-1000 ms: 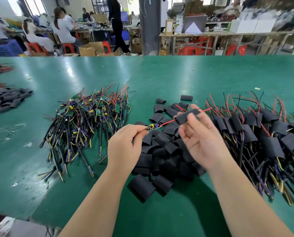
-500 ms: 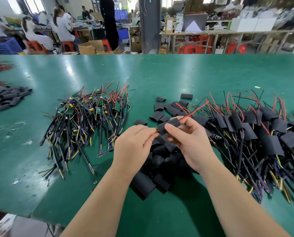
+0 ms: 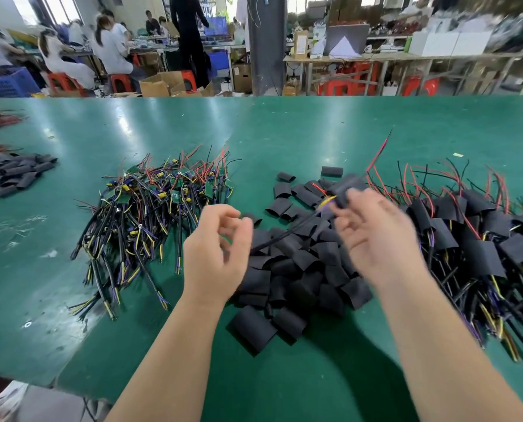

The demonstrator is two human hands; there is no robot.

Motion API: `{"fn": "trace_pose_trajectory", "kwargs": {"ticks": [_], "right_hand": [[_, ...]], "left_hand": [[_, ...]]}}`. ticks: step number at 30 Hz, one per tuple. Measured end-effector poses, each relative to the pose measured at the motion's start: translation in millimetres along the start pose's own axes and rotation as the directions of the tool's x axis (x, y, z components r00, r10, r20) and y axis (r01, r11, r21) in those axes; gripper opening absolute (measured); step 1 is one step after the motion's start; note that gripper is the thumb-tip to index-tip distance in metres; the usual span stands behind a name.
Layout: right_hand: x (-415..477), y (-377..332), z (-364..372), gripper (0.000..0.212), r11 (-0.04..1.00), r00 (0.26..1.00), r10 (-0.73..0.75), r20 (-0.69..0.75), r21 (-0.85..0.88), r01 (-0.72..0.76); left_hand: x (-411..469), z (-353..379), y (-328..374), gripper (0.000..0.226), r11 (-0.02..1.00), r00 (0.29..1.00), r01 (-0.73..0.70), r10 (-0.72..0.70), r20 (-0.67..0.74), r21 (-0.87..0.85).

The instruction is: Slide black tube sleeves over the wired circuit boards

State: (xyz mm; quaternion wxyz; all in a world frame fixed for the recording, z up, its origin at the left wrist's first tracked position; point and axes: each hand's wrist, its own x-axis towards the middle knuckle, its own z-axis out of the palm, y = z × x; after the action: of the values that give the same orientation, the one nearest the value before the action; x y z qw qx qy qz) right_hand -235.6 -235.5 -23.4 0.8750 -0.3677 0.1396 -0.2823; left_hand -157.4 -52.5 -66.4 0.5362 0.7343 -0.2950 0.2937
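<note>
Sleeve pile [image 3: 287,269]: loose black tubes heaped on the desk [image 3: 315,129], between and under both hands.
Left hand [image 3: 216,254]: fingers loosely curled, thumb near the fingertips; blurred, so whether the cable is gripped cannot be told.
Cable [image 3: 287,233]: black, its near end just beside the left fingers, run up-right to the sleeve.
Right hand [image 3: 379,239]: palm up and blurred, sleeve pinched at the fingertips.
Sleeve [image 3: 347,185]: held above the pile; yellow and purple wires shown at its near end, a red wire [image 3: 379,150] out the far end.
Bare boards [image 3: 150,205]: wired heap, left of the pile.
Sleeved boards [image 3: 479,239]: heap, right of the pile.
Far sleeves [image 3: 10,175]: second pile at the left edge.
People [image 3: 111,50]: seated beyond the desk.
</note>
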Motion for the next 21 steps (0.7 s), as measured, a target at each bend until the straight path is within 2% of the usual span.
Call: {"fn": "trace_pose_trajectory", "kwargs": {"ticks": [2,3,4,5,6,7,8,9,10,11,14,17,21], "right_hand": [[6.9,-21.6,-10.9,0.012,0.986,0.981,-0.163,-0.102,-0.04,0.16],[8.9,-30.3,-17.1,0.013,0.954,0.949,-0.281,-0.141,-0.148,0.26],[10.6,-37.2,-23.7,0.012,0.88,0.899,-0.408,-0.162,-0.333,0.339],[12.7,-41.8,-30.2,0.009,0.741,0.84,-0.523,-0.143,-0.564,0.365],[14.0,-43.8,-35.6,0.008,0.546,0.798,-0.597,-0.08,-0.77,0.331],[14.7,-44.5,-40.5,0.011,0.339,0.786,-0.619,-0.004,-0.903,0.263],[14.2,-44.2,-44.1,0.014,0.166,0.789,-0.612,0.059,-0.965,0.201],[13.8,-43.3,-45.4,0.015,0.044,0.799,-0.593,0.102,-0.986,0.159],[12.8,-41.6,-44.7,0.015,-0.025,0.81,-0.573,0.128,-0.99,0.138],[11.3,-39.2,-42.7,0.016,-0.051,0.816,-0.562,0.137,-0.99,0.131],[6.3,-30.5,-34.5,0.017,-0.039,0.825,-0.545,0.15,-0.987,0.154],[2.4,-20.9,-27.3,0.018,-0.073,0.841,-0.499,0.208,-0.977,0.198],[0.2,-10.2,-24.4,0.017,-0.082,0.853,-0.446,0.272,-0.961,0.263]], "left_hand": [[4.0,-6.4,-10.8,0.009,0.989,0.993,0.118,-0.114,-0.04,0.085],[5.6,-8.7,-17.2,0.009,0.966,0.98,0.199,-0.194,-0.048,0.163],[7.2,-10.4,-23.5,0.01,0.924,0.961,0.276,-0.274,-0.044,0.265],[8.6,-11.4,-28.7,0.015,0.859,0.935,0.336,-0.353,-0.028,0.387],[9.2,-11.6,-33.2,0.021,0.779,0.904,0.368,-0.428,0.0,0.508],[9.1,-11.7,-36.0,0.026,0.703,0.872,0.373,-0.489,0.031,0.605],[8.5,-11.5,-37.8,0.029,0.646,0.847,0.363,-0.529,0.051,0.672],[7.9,-11.3,-38.6,0.03,0.608,0.833,0.351,-0.55,0.058,0.712],[7.5,-11.4,-39.5,0.03,0.582,0.832,0.339,-0.552,0.053,0.739],[7.0,-11.5,-39.9,0.029,0.56,0.84,0.324,-0.542,0.041,0.762],[10.5,-9.1,-38.0,0.027,0.513,0.88,0.269,-0.475,0.009,0.815],[26.7,0.9,-37.2,0.029,0.476,0.899,0.16,-0.432,0.071,0.865],[51.4,10.8,-48.0,0.028,0.373,0.83,0.072,-0.537,0.152,0.925]]}}
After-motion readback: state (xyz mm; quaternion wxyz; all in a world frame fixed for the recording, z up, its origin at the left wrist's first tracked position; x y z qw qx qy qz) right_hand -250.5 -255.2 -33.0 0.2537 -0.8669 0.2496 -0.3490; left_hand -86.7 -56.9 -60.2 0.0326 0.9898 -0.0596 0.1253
